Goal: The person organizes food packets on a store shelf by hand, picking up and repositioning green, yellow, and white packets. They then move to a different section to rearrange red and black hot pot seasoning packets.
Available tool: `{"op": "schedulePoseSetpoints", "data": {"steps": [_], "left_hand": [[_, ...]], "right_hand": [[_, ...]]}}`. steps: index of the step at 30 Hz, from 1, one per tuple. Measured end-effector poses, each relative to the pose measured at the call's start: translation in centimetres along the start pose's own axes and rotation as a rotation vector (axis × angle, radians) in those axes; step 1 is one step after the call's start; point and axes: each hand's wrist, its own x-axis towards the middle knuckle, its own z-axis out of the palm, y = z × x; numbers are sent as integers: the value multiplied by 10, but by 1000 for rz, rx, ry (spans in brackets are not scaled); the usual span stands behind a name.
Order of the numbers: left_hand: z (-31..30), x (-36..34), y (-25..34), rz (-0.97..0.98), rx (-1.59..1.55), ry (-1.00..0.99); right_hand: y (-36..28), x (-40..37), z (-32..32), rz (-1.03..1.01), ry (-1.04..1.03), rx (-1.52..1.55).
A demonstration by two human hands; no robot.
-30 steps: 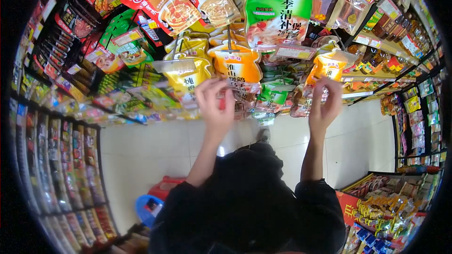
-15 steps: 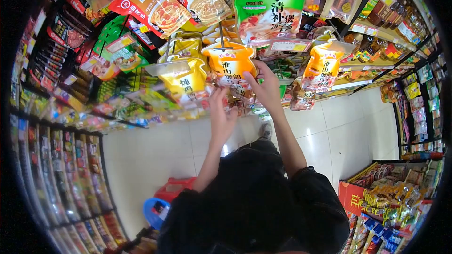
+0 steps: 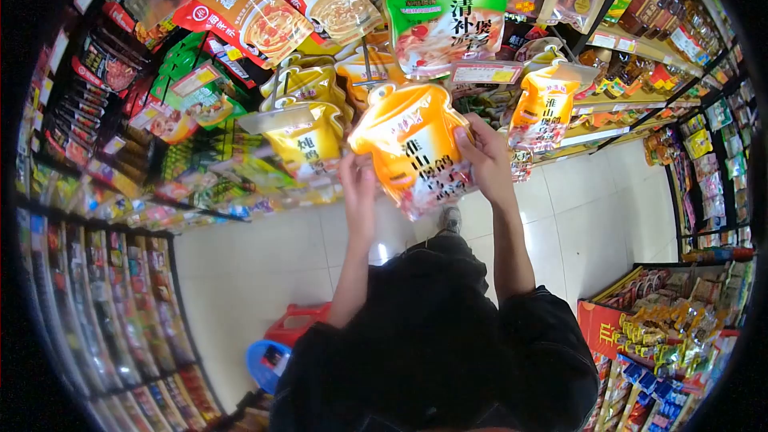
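Observation:
My right hand (image 3: 486, 156) grips an orange, pot-shaped soup mix pouch (image 3: 412, 140) by its right edge, thumb on the front. My left hand (image 3: 358, 196) is at the pouch's left edge, fingers bent and seeming to pinch it; part of that contact is hidden. The pouch is tilted, with Chinese lettering and a food picture facing up. Behind it, more orange pouches (image 3: 368, 68) hang on a metal hook. A yellow pouch (image 3: 308, 140) hangs to the left and another orange pouch (image 3: 546, 108) to the right.
A large green pouch (image 3: 448, 12) and sauce packets (image 3: 248, 16) hang above. Price tags (image 3: 486, 73) stick out from the rack. A blue basin (image 3: 266, 364) and a red stool-like object (image 3: 296, 322) are on the tiled floor (image 3: 240, 272). A red display bin (image 3: 600, 328) stands at right.
The orange pouch has come off its hook and moved toward me, now tilted. My right hand moved right and down with it; my left hand shifted slightly left.

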Motion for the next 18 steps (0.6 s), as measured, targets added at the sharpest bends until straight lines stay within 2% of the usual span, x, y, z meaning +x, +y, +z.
{"op": "schedulePoseSetpoints", "data": {"steps": [3,4,5,6,8,11,15,16,18], "left_hand": [[7,21,19,117,-148,-157],[12,25,31,35,-225,-182],[17,30,38,24,-161,-215],[22,37,43,16,-97,-248],[40,51,45,-9,-52,-236],[62,63,45,20,219,-319],[101,79,37,48,59,-293],[109,84,35,48,32,-293],[125,96,30,46,-50,-295]], "right_hand": [[6,-14,-4,-6,21,-26],[5,-22,-9,32,27,-52],[4,-27,-14,69,31,-78],[16,-30,-22,16,14,-219],[24,-37,-29,50,2,-176],[40,-36,-36,75,53,-56],[26,-28,-38,222,190,132],[46,-20,-42,124,183,170],[52,-11,-44,136,254,153]]}}
